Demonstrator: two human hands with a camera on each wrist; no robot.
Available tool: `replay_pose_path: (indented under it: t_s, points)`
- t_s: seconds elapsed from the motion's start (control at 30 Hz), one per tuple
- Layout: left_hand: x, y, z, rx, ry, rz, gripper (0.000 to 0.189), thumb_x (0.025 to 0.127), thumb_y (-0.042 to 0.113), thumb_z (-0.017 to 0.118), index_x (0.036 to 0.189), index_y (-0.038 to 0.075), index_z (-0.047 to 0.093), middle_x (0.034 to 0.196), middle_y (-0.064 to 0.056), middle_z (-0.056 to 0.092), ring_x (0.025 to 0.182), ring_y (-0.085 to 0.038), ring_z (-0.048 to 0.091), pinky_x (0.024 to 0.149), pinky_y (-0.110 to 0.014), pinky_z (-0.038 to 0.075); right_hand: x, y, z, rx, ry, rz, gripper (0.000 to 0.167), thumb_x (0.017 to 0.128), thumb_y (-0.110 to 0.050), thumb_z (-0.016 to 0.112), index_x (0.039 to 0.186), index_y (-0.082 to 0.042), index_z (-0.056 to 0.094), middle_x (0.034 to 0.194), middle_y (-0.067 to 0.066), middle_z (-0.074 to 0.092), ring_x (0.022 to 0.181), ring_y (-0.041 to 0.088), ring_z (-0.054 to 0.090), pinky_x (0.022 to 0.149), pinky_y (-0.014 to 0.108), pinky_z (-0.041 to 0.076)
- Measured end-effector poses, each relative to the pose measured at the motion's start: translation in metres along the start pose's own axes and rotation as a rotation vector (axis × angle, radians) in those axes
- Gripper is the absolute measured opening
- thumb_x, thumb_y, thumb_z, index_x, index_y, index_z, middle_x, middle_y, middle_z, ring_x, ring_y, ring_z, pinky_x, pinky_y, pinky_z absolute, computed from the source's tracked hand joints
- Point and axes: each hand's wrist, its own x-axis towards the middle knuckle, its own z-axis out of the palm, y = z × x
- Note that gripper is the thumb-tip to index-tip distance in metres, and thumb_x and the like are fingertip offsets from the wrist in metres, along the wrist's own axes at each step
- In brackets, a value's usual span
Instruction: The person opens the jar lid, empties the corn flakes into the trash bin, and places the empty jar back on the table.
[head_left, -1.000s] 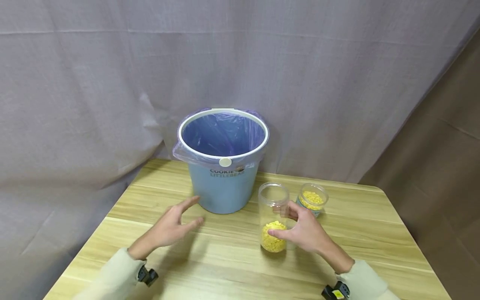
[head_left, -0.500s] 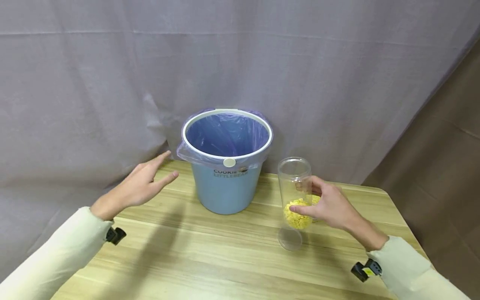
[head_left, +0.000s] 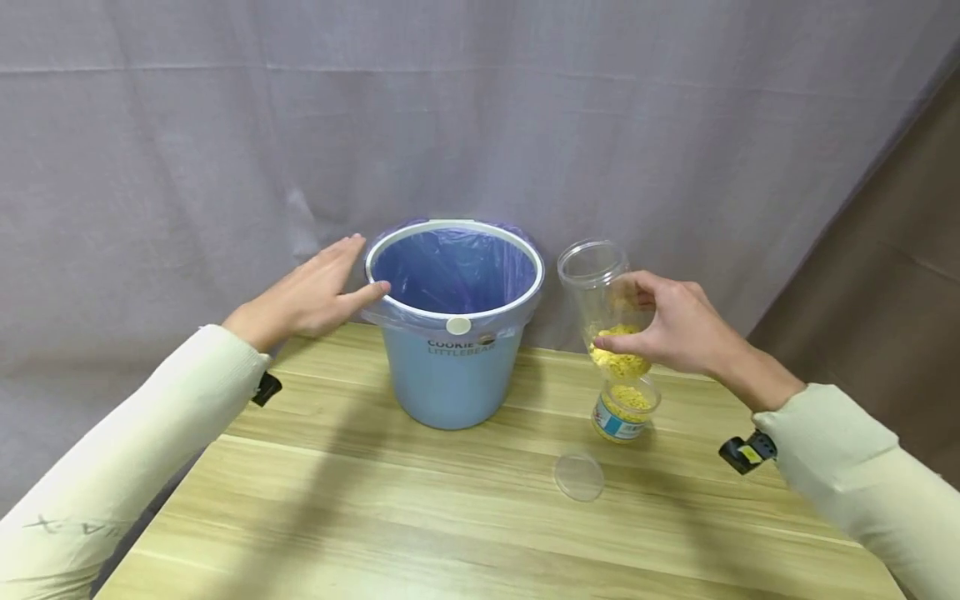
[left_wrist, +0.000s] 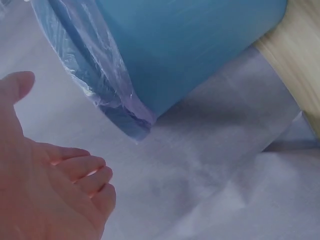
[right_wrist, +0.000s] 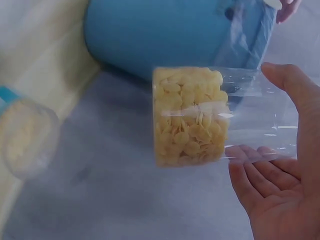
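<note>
My right hand (head_left: 682, 325) grips a tall clear plastic jar (head_left: 592, 304) between thumb and fingers, raised off the table and slightly tilted. Small yellow flat pieces (right_wrist: 190, 120) fill its lower part, and its upper end has no lid on it. My left hand (head_left: 311, 293), fingers extended, is at the left rim of a light blue bucket (head_left: 450, 383). In the left wrist view its palm and fingers hold nothing. A purple plastic bag (left_wrist: 107, 65) lines the bucket and is folded over beneath its white ring.
A short clear tub (head_left: 618, 425) of similar yellow pieces, with a blue label, stands under the raised jar in the head view. Nearer lies a clear round disc (head_left: 579, 477) on the wooden table (head_left: 465, 517). A grey curtain (head_left: 480, 125) hangs behind.
My right hand has lifted the jar up and to the right; the clear disc now shows on the table. My left hand has risen to the bucket's left rim.
</note>
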Motion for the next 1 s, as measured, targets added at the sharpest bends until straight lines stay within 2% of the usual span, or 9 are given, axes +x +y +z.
replay_pose_path:
  t_s: [0.2, 0.37, 0.53, 0.67, 1.0]
  points:
    - [0.022, 0.003, 0.006, 0.01, -0.063, 0.01, 0.103, 0.104, 0.068, 0.042, 0.167, -0.004, 0.005, 0.177, -0.025, 0.007, 0.166, -0.039, 0.006, 0.136, -0.055, 0.01, 0.025, -0.005, -0.012, -0.073, 0.005, -0.043, 0.077, 0.075, -0.04, 0.096, 0.134, -0.002, 0.063, 0.13, 0.024, 0.072, 0.12, 0.042, 0.069, 0.102, 0.06, 0.056]
    - [0.03, 0.002, 0.015, 0.028, -0.077, 0.01, 0.101, 0.105, 0.065, 0.043, 0.167, -0.006, 0.006, 0.176, -0.028, 0.006, 0.166, -0.041, 0.006, 0.136, -0.055, 0.01, 0.047, -0.009, -0.013, -0.147, 0.022, -0.097, 0.075, 0.075, -0.038, 0.095, 0.132, 0.001, 0.065, 0.126, 0.025, 0.073, 0.117, 0.041, 0.07, 0.102, 0.058, 0.056]
    - [0.032, 0.0, 0.022, 0.062, -0.061, 0.023, 0.099, 0.105, 0.062, 0.043, 0.165, -0.009, 0.01, 0.175, -0.03, 0.009, 0.165, -0.043, 0.008, 0.136, -0.056, 0.011, 0.066, -0.015, -0.016, -0.209, 0.031, -0.141, 0.072, 0.074, -0.033, 0.094, 0.128, 0.004, 0.065, 0.123, 0.027, 0.073, 0.113, 0.044, 0.07, 0.1, 0.059, 0.057]
    - [0.033, -0.003, 0.025, 0.104, -0.04, 0.033, 0.098, 0.106, 0.061, 0.043, 0.164, -0.012, 0.013, 0.174, -0.031, 0.011, 0.165, -0.044, 0.009, 0.136, -0.056, 0.012, 0.079, -0.019, -0.016, -0.234, 0.006, -0.144, 0.072, 0.075, -0.031, 0.093, 0.129, 0.006, 0.062, 0.122, 0.027, 0.072, 0.112, 0.045, 0.069, 0.099, 0.06, 0.057]
    - [0.028, -0.012, 0.038, 0.107, -0.022, 0.024, 0.095, 0.107, 0.06, 0.038, 0.164, -0.012, 0.013, 0.174, -0.031, 0.01, 0.165, -0.044, 0.009, 0.136, -0.056, 0.013, 0.097, -0.025, -0.005, -0.302, -0.094, -0.192, 0.081, 0.08, -0.027, 0.089, 0.141, 0.012, 0.052, 0.137, 0.032, 0.064, 0.128, 0.051, 0.06, 0.114, 0.063, 0.048]
